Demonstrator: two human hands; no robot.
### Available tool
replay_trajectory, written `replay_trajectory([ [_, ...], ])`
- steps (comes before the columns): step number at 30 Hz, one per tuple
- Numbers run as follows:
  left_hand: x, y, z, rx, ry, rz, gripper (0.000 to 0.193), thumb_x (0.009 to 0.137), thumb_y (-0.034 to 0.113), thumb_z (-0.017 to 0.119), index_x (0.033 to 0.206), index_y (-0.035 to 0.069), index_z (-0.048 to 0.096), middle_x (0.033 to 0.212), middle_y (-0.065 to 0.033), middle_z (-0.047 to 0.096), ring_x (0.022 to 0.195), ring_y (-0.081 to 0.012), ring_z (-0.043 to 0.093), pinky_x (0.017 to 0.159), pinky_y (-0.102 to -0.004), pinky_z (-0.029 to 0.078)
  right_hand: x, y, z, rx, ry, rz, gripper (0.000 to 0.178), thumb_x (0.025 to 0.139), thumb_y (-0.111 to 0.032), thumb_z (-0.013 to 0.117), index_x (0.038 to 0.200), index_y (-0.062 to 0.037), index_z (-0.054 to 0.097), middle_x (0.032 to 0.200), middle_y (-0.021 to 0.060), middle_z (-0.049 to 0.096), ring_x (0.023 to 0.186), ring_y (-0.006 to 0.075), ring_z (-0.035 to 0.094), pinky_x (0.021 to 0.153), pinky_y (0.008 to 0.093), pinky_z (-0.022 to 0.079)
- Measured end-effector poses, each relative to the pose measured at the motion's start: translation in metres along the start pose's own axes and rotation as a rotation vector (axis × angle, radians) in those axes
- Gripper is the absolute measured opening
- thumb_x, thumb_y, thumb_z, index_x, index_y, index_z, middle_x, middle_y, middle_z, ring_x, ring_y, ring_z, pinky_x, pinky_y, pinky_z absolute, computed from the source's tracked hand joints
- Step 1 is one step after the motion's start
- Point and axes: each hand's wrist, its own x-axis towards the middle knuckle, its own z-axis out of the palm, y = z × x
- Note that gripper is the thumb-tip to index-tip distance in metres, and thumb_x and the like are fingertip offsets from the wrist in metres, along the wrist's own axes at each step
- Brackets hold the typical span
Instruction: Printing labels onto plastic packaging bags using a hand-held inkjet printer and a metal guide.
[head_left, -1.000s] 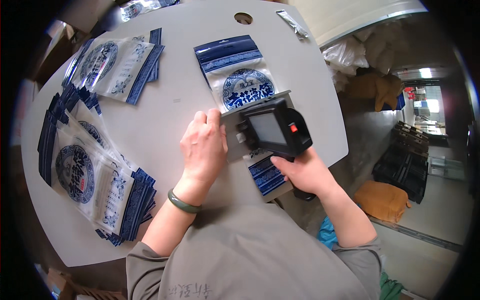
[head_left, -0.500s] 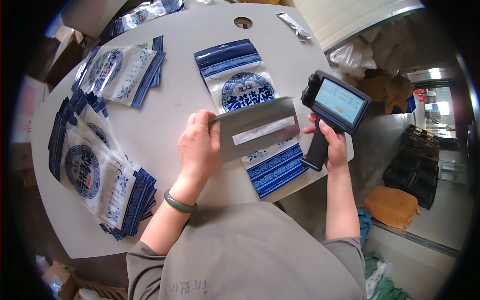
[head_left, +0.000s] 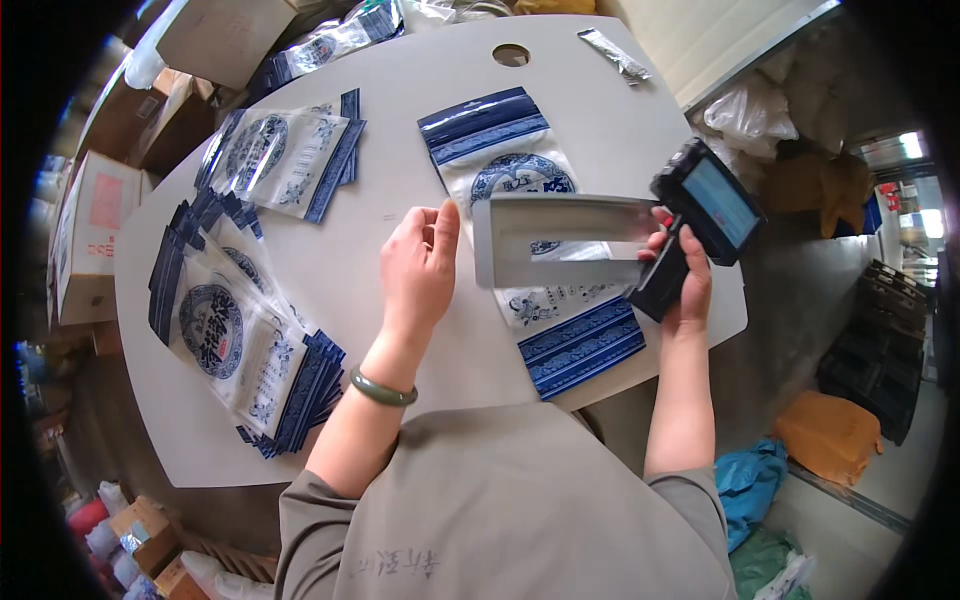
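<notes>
My right hand [head_left: 684, 278] is wrapped around the grip of a black handheld printer [head_left: 722, 200] with a lit screen, tilted at the table's right side. A grey slotted plate [head_left: 510, 222] lies in the air or rests over the blue-and-white plastic bags [head_left: 580, 350]; I cannot tell which. The plate's right end meets my right fingers beside the printer. Left of the plate, my left hand [head_left: 420, 262] has its fingers curled in and its thumb up, apart from the plate, with nothing seen in it. A green bangle [head_left: 382, 388] circles that wrist.
Fanned piles of similar bags [head_left: 240, 340] cover the white table's [head_left: 390, 150] left side, with more bags [head_left: 285, 150] behind. A round hole [head_left: 511, 55] and a small silvery packet [head_left: 614, 56] are at the far edge. Cardboard boxes [head_left: 95, 235] stand at left, an orange sack [head_left: 825, 437] at right.
My left hand has come off the grey plate. The plate has turned flatter, and its right end is now at my right fingers. The printer has moved right and tilted. The whole view has shifted.
</notes>
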Motion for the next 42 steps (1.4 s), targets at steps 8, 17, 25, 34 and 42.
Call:
replay_trajectory([
  [8,0.026,-0.003,0.017,0.546,0.087,0.062,0.056,0.087,0.063,0.055,0.086,0.007,0.060,0.088,-0.0103,0.068,0.084,-0.0294,0.066,0.072,-0.0401,0.050,0.000,0.010,0.007,0.214,0.098,-0.058,0.046,0.095,-0.032,0.058,0.125,0.0005,0.052,0.089,0.0053,0.060,0.082,0.0137,0.060,0.077,0.0281,0.054],
  [17,0.038,0.008,0.020,0.476,0.007,-0.052,0.033,0.080,0.037,0.076,0.085,0.008,0.061,0.080,-0.0079,0.068,0.081,-0.0258,0.066,0.072,-0.0381,0.050,0.006,0.015,-0.012,0.363,0.052,-0.056,0.043,0.094,-0.030,0.058,0.123,0.0013,0.053,0.089,0.0060,0.060,0.079,0.0188,0.059,0.078,0.0294,0.053],
  [25,0.040,-0.012,0.015,0.195,0.123,0.013,0.019,0.086,0.022,0.068,0.097,0.006,0.065,0.076,-0.0078,0.069,0.072,-0.0221,0.066,0.068,-0.0341,0.051,0.002,0.008,-0.001,0.377,0.035,-0.060,0.038,0.094,-0.026,0.059,0.123,-0.0021,0.052,0.101,0.0058,0.062,0.085,0.0118,0.062,0.075,0.0306,0.057],
  [34,0.063,0.010,0.032,0.474,0.073,0.076,0.041,0.078,0.036,0.076,0.097,0.003,0.062,0.097,-0.0171,0.067,0.092,-0.0329,0.066,0.078,-0.0411,0.053,0.014,0.008,-0.021,0.481,-0.251,-0.002,0.038,0.096,-0.027,0.056,0.123,-0.0004,0.050,0.111,0.0115,0.059,0.099,0.0211,0.059,0.081,0.0303,0.050],
  [42,0.046,-0.003,0.004,0.183,0.255,-0.094,0.021,0.084,0.021,0.070,0.093,0.005,0.060,0.088,-0.0133,0.068,0.087,-0.0313,0.066,0.078,-0.0414,0.050,0.013,0.008,-0.013,0.409,-0.153,-0.052,0.029,0.095,-0.019,0.058,0.118,-0.0040,0.052,0.114,0.0092,0.061,0.092,0.0147,0.061,0.082,0.0298,0.057],
])
